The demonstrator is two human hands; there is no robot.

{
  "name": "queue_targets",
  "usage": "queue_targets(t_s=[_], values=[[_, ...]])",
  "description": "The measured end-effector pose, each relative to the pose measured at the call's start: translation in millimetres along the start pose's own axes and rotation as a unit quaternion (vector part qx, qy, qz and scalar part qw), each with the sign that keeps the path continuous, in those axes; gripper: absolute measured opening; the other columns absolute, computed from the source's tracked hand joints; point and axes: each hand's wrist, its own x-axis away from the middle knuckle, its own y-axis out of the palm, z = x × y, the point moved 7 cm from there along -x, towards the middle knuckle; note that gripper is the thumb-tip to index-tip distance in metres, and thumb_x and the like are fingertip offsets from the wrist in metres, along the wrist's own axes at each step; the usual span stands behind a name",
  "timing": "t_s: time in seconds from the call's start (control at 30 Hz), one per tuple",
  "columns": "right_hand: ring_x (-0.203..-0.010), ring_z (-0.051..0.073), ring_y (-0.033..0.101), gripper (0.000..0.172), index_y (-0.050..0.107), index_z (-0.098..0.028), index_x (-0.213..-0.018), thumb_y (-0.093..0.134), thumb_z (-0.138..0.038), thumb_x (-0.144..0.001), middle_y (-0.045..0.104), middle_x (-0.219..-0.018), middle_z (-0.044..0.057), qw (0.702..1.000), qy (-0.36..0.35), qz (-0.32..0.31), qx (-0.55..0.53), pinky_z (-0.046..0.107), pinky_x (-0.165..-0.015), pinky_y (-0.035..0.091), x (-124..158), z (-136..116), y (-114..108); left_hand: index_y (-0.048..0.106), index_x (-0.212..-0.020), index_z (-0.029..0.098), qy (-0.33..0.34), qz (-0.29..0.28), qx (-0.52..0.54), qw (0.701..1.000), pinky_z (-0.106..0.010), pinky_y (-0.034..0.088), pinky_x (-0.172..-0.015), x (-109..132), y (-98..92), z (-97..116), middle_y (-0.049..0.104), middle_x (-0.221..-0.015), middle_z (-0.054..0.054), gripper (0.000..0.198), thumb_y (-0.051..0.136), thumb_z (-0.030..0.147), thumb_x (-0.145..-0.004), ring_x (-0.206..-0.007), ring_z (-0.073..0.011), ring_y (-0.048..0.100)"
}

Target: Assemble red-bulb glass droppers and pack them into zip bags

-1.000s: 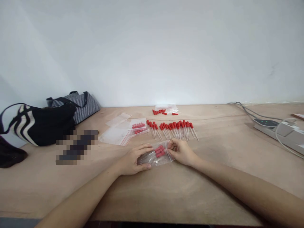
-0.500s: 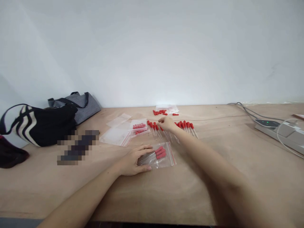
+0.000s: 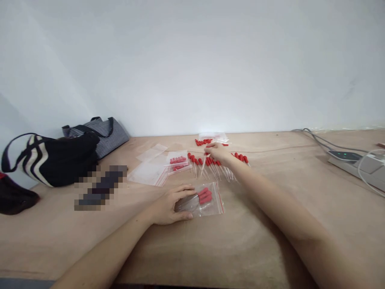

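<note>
My left hand [image 3: 171, 204] rests on the table with thumb and fingers around the left end of a clear zip-lock bag [image 3: 215, 208]. Inside the bag lie several droppers with red rubber bulbs [image 3: 205, 195]; my fingers partly cover their tubes. Farther out, my right hand [image 3: 219, 152] pinches a dropper [image 3: 203, 165] near its red bulb, its thin clear tube slanting down. Below and beside that hand, a row of several red-bulbed droppers [image 3: 214, 163] lies on the table, partly covered by my right hand and forearm.
Filled zip-lock bags [image 3: 178, 161] and flat bags [image 3: 147, 173] lie left of the row. Loose red bulbs [image 3: 203, 142] sit by a clear bag [image 3: 213, 137] near the wall. Black [image 3: 66, 160] and striped [image 3: 112, 138] bags stand left; a power strip [image 3: 357, 166] with cables is right.
My right hand has moved slightly right and up from the row, now with a dropper lifted in its fingers. My left hand stays on the bag. The view has shifted slightly.
</note>
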Motion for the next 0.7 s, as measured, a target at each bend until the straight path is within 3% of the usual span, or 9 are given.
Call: queue_targets(t_s=[0.1,0.23,0.4,0.53,0.7], values=[[-0.043,0.006,0.045,0.025,0.041,-0.017,-0.101,0.043,-0.031,-0.080,0.056,-0.069,-0.001,0.997,-0.008,0.062,-0.054,0.018,-0.041,0.036,24.3,11.5,-39.4,0.043,-0.124,0.024,0.002,-0.001,0.002,1.000,-0.043,0.029,-0.101,-0.7,1.2,-0.8,0.038,-0.134,-0.008,0.057,0.059,0.045,-0.073,-0.122,-0.0257,0.035],[-0.040,0.007,0.044,0.035,0.040,-0.020,-0.089,0.056,-0.044,-0.069,0.047,-0.052,-0.008,0.970,-0.037,0.136,-0.196,0.018,-0.038,0.034,67.1,39.2,-71.4,0.042,-0.124,0.023,0.001,-0.003,0.000,1.000,-0.042,0.029,-0.101,-2.2,2.6,-0.8,0.038,-0.134,-0.008,0.057,0.058,0.044,-0.074,-0.123,-0.0245,0.035],[-0.043,0.007,0.047,0.041,0.039,-0.021,-0.083,0.061,-0.047,-0.062,0.050,-0.058,-0.007,0.954,0.001,0.145,-0.262,0.019,-0.040,0.038,99.9,66.3,-67.3,0.041,-0.125,0.023,-0.008,-0.005,-0.009,1.000,-0.044,0.028,-0.101,-3.6,2.5,-0.2,0.037,-0.135,-0.008,0.057,0.057,0.045,-0.074,-0.123,-0.0251,0.033],[-0.045,0.007,0.050,0.043,0.038,-0.021,-0.083,0.064,-0.047,-0.059,0.049,-0.058,-0.007,0.946,0.033,0.131,-0.294,0.020,-0.042,0.042,107.4,70.2,-53.9,0.042,-0.124,0.024,-0.006,0.001,-0.006,1.000,-0.044,0.028,-0.101,-3.9,1.8,-0.3,0.037,-0.134,-0.008,0.057,0.058,0.044,-0.074,-0.122,-0.0259,0.034],[-0.048,0.009,0.054,0.044,0.040,-0.021,-0.080,0.068,-0.045,-0.057,0.054,-0.061,-0.004,0.937,0.071,0.070,-0.336,0.023,-0.047,0.047,118.1,68.8,-33.1,0.042,-0.124,0.025,0.010,0.008,-0.002,1.000,-0.043,0.030,-0.100,-4.1,2.1,1.1,0.039,-0.133,-0.008,0.056,0.058,0.044,-0.074,-0.121,-0.0255,0.036]])
